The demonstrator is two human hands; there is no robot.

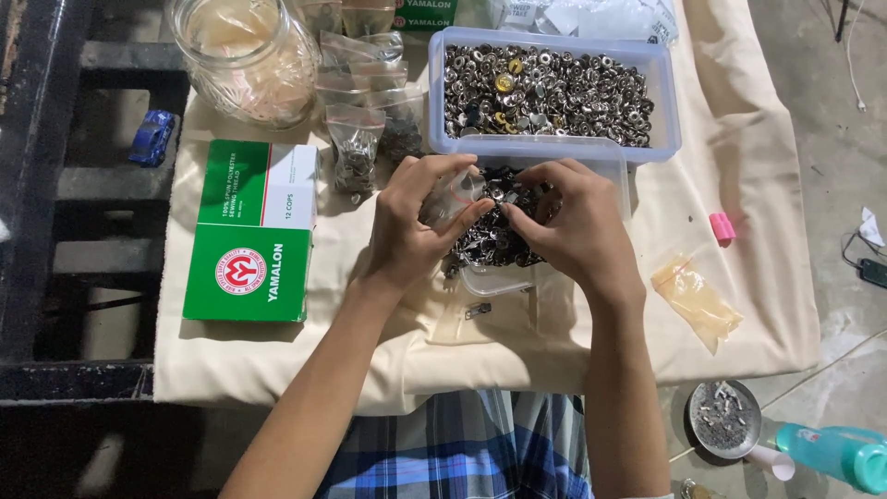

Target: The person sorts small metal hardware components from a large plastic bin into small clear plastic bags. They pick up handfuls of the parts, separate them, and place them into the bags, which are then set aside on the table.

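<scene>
Small clear bag (450, 196), thin, limp and slippery, pinched at its mouth by left hand (413, 226) above tray of metal snaps (499, 242). Right hand (570, 222) fingertips closed on bag edge or a snap, unclear which. Best gripped by the top rim.

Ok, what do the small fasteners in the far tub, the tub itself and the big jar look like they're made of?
Fasteners: likely metal, shiny silver with glints, a few brass-coloured.
Tub: seemingly translucent plastic, its frosted, bluish walls showing the contents.
Jar: probably clear pressed glass, judging by its thick, patterned, reflective walls.
</scene>
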